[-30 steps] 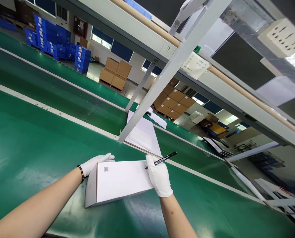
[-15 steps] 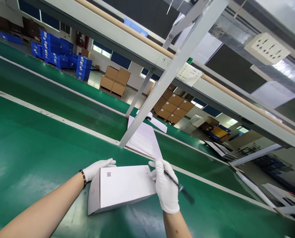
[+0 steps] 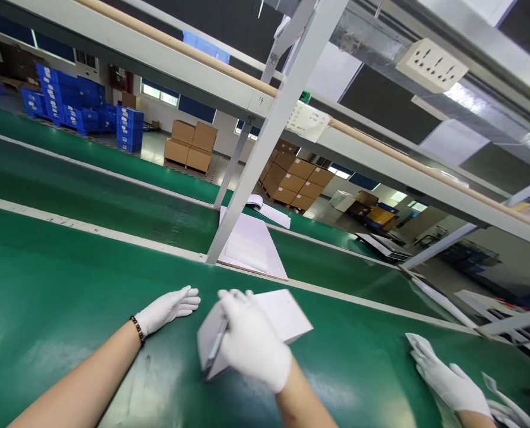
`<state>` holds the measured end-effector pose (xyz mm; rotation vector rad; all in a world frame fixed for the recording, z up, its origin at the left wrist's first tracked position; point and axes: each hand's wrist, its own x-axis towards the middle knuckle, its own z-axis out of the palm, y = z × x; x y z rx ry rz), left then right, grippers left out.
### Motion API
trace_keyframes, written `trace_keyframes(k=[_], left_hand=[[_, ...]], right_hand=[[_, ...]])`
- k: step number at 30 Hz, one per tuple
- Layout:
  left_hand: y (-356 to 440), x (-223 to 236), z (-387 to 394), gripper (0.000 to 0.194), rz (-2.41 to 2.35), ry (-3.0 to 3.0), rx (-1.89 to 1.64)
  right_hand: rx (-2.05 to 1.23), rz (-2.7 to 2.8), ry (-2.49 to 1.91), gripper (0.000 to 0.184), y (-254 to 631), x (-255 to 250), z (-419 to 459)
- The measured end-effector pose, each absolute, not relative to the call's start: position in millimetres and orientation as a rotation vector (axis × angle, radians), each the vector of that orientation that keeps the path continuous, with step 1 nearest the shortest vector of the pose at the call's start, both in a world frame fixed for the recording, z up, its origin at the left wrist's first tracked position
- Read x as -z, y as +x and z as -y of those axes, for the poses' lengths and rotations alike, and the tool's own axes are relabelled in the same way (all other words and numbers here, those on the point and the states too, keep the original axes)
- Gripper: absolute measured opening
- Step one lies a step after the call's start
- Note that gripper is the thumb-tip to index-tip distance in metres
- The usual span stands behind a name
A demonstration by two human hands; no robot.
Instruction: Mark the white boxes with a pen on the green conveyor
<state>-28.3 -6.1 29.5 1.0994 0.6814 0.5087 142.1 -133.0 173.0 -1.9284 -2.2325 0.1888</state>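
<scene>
My left hand (image 3: 172, 309), white-gloved with a beaded bracelet at the wrist, lies open over the green surface, fingers stretched to the right and apart from the box. My right hand (image 3: 251, 339), also white-gloved, is closed around a slim dark pen (image 3: 215, 348), slightly blurred, which points down along the left end of a white box (image 3: 284, 315). This hand covers the middle of the box, hiding its printed square code. The box rests tilted on the green belt.
A co-worker's gloved hand (image 3: 445, 380) reaches in at the right. White sheets (image 3: 265, 252) lie behind the metal post (image 3: 265, 142). A shelf rail (image 3: 193, 65) with a socket strip (image 3: 432, 65) crosses above. Blue crates (image 3: 129, 128) and cartons (image 3: 189, 145) stand beyond.
My right hand has swung left across the box with the pen. The box has shifted right, away from my left hand. A co-worker's gloved hand has come into view at the right.
</scene>
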Motion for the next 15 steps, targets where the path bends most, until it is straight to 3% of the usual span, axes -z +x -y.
trace_keyframes(k=[3,6,11,15], left_hand=[[-29,-26,6,0.112,-0.691,1.007,-0.495],[-27,-25,8,0.106,-0.695,0.978,-0.505],[-24,-24,11,0.093,-0.692,0.948,-0.531],[-24,-23,7,0.085,-0.659,0.872,-0.53]], right_hand=[[-0.041,1.818,-2.334,0.064,239,-166,152],[0.166,1.28,-2.489,0.03,317,-162,175],[0.066,1.038,-1.983,0.061,340,-141,163],[0.061,1.286,-1.966,0.064,326,-112,86]])
